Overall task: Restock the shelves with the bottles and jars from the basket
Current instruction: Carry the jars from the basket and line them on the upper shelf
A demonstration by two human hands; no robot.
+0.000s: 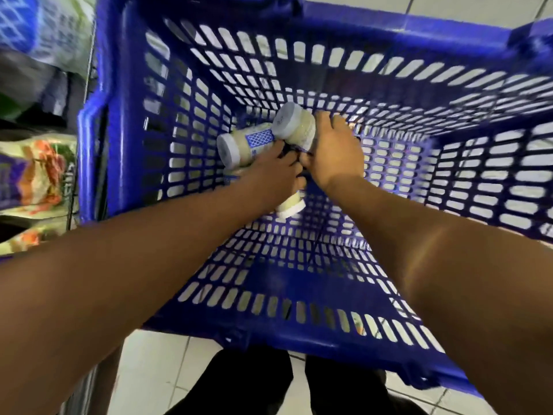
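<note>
Legs (251,384) in dark trousers stand on white floor tiles (155,363) just outside the near rim of the blue slotted basket (269,336), which fills most of the view. Both bare forearms reach over that rim and down toward the basket's bottom.

Near the middle of the bottom, the left hand (273,172) lies with curled fingers over two pale jars. The first is a half-hidden jar (291,205) whose white lid pokes out from under the hand on the near side. The second is a labelled jar (245,143) lying on its side toward the basket's left wall, lid pointing left, with the fingertips at its base end. Which of the two the hand actually grasps cannot be told.

Just right of it, the right hand (333,149) wraps its fingers around a grey-lidded jar (294,125), held tilted with the lid facing up and left, close above the labelled jar's base. Outside the basket's left wall, blurred shelves carry colourful packets (36,172).
</note>
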